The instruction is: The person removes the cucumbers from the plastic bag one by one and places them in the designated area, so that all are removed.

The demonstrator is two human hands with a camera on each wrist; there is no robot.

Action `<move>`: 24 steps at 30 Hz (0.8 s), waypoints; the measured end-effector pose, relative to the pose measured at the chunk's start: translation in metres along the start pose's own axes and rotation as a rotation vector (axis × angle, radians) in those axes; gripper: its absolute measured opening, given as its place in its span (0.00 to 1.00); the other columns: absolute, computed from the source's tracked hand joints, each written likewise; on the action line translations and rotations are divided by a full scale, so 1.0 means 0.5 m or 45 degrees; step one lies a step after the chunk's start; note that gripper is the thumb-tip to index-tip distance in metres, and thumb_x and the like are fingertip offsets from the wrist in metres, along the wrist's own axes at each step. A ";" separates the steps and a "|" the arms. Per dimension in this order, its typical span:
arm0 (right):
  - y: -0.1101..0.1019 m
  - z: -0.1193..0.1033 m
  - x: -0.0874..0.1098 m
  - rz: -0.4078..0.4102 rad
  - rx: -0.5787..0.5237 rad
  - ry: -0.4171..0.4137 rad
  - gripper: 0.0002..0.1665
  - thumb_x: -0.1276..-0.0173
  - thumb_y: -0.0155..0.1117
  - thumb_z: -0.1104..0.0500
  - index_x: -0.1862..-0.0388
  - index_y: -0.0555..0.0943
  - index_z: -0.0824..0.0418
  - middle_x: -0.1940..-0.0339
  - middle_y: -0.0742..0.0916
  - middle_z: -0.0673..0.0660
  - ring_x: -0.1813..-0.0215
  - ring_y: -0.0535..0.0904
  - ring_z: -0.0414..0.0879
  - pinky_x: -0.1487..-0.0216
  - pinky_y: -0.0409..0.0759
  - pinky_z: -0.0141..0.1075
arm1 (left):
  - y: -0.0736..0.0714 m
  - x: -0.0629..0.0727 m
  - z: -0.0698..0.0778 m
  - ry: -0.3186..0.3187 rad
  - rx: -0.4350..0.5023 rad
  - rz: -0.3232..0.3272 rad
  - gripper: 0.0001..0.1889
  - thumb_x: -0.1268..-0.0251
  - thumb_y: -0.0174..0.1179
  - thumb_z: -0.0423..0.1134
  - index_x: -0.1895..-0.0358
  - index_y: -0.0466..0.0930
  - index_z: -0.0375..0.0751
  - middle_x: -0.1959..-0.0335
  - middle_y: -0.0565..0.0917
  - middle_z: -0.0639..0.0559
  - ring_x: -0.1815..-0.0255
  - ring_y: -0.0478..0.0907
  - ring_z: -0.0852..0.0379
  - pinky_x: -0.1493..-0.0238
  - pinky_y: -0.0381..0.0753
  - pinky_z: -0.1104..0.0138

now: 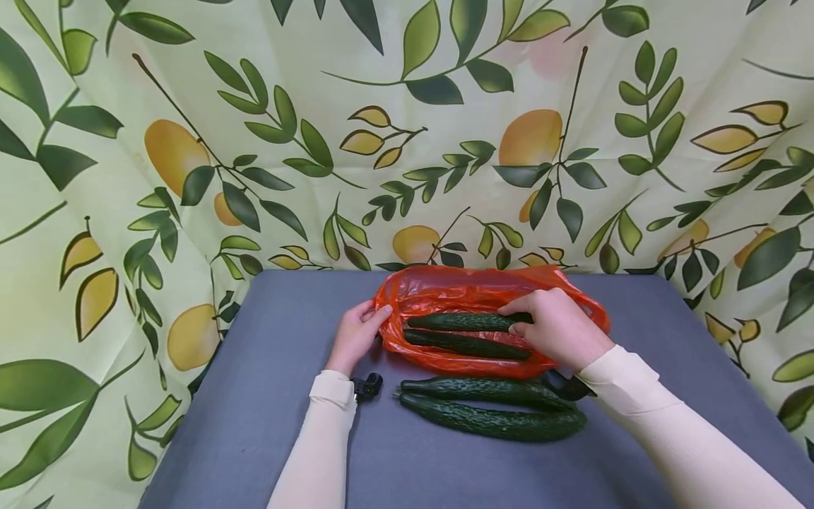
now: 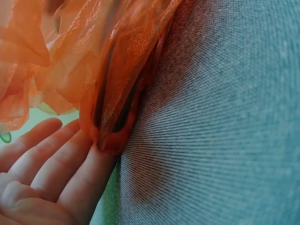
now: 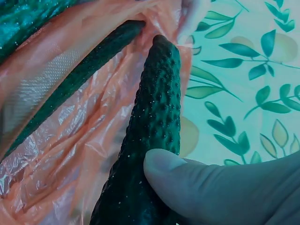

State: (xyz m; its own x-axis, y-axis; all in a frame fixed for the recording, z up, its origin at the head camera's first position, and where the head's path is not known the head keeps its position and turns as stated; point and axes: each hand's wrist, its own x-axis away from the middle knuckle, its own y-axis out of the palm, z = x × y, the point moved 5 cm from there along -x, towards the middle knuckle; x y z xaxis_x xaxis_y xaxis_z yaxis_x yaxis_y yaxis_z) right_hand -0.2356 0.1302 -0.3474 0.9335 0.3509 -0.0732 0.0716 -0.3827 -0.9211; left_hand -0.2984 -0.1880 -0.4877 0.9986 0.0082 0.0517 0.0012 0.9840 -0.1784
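An orange-red plastic bag (image 1: 445, 364) lies spread at the far side of the table with its mouth facing up. My left hand (image 1: 357, 336) pinches the bag's left rim, thumb on the inner side; the left wrist view shows its fingers (image 2: 70, 164) against the outside of the plastic. My right hand (image 1: 562, 325) reaches over the right rim and grips one end of a dark green bumpy cucumber (image 1: 458, 322), which lies over the bag's opening. In the right wrist view the thumb presses on that cucumber (image 3: 150, 117). Another cucumber (image 1: 467, 345) rests inside the bag.
Two more cucumbers, a rear one (image 1: 477, 387) and a front one (image 1: 496, 418), lie side by side on the grey table (image 1: 299, 424) before the bag. A leaf-and-fruit patterned cloth (image 1: 445, 127) hangs behind the table.
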 end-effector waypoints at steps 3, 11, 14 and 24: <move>-0.012 -0.001 0.022 0.046 -0.001 -0.020 0.16 0.33 0.78 0.65 0.47 0.94 0.56 0.51 0.95 0.55 0.50 0.88 0.51 0.55 0.88 0.44 | -0.001 0.000 0.000 -0.009 -0.005 0.002 0.28 0.22 0.67 0.47 0.29 0.80 0.32 0.42 0.90 0.34 0.48 0.91 0.53 0.47 0.90 0.64; -0.039 -0.020 0.072 0.112 -0.038 -0.051 0.19 0.35 0.80 0.65 0.45 0.93 0.53 0.50 0.95 0.52 0.54 0.89 0.45 0.61 0.86 0.36 | 0.000 0.000 -0.003 -0.019 -0.010 0.006 0.28 0.23 0.67 0.48 0.29 0.80 0.34 0.42 0.91 0.35 0.49 0.91 0.54 0.48 0.90 0.66; -0.037 -0.038 0.088 0.128 -0.051 -0.077 0.21 0.37 0.82 0.65 0.45 0.93 0.52 0.50 0.95 0.50 0.51 0.91 0.45 0.55 0.90 0.42 | 0.000 0.000 -0.005 -0.019 -0.006 0.007 0.28 0.23 0.67 0.48 0.29 0.80 0.33 0.42 0.90 0.34 0.48 0.91 0.54 0.48 0.89 0.66; 0.020 -0.058 0.133 0.120 -0.132 -0.140 0.22 0.42 0.85 0.66 0.49 0.94 0.50 0.51 0.95 0.48 0.49 0.92 0.47 0.50 0.92 0.47 | 0.003 -0.005 -0.008 -0.027 0.019 -0.005 0.26 0.22 0.67 0.48 0.30 0.81 0.35 0.42 0.90 0.35 0.51 0.90 0.58 0.50 0.89 0.69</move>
State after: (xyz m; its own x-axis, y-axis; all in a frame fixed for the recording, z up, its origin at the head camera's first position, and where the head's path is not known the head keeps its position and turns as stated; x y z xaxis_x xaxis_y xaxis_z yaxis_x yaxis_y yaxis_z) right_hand -0.1624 0.1248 -0.3504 0.8942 0.3986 -0.2037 0.0270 -0.5023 -0.8643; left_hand -0.3004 -0.1874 -0.4921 0.9973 0.0082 0.0730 0.0039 0.9866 -0.1633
